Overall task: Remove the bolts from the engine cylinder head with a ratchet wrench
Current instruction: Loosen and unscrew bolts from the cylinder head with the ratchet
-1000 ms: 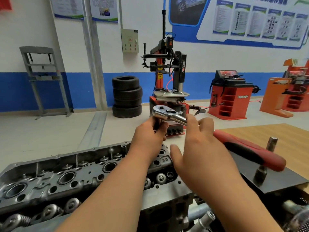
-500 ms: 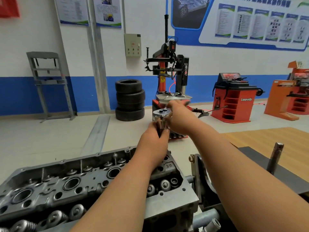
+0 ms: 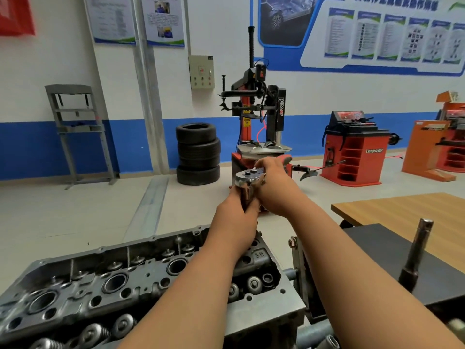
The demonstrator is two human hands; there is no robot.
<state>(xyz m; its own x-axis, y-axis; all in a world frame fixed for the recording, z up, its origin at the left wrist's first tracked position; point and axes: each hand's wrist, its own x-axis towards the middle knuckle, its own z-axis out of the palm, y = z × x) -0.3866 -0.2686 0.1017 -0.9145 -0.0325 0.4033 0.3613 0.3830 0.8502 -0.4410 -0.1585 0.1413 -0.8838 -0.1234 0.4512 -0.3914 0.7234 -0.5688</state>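
The grey engine cylinder head (image 3: pixel 120 280) lies across the lower left, with round bores and valve springs showing. At its far right end stands the ratchet wrench (image 3: pixel 247 178), chrome head up on a socket extension. My left hand (image 3: pixel 237 217) grips the extension just under the ratchet head. My right hand (image 3: pixel 273 187) grips the wrench handle, whose red end (image 3: pixel 286 158) pokes out beyond my fingers and points away from me. The bolt under the socket is hidden by my left hand.
A black plate (image 3: pixel 392 250) with an upright socket extension (image 3: pixel 416 255) stands at the right, a wooden table (image 3: pixel 402 210) behind it. Farther off are stacked tyres (image 3: pixel 198 153), a tyre changer (image 3: pixel 259 117) and a red wheel balancer (image 3: pixel 357 152).
The wrench handle has swung from pointing right toward me to pointing away. My right hand went from resting open on the handle to gripping it beyond the ratchet head. My left hand stayed.
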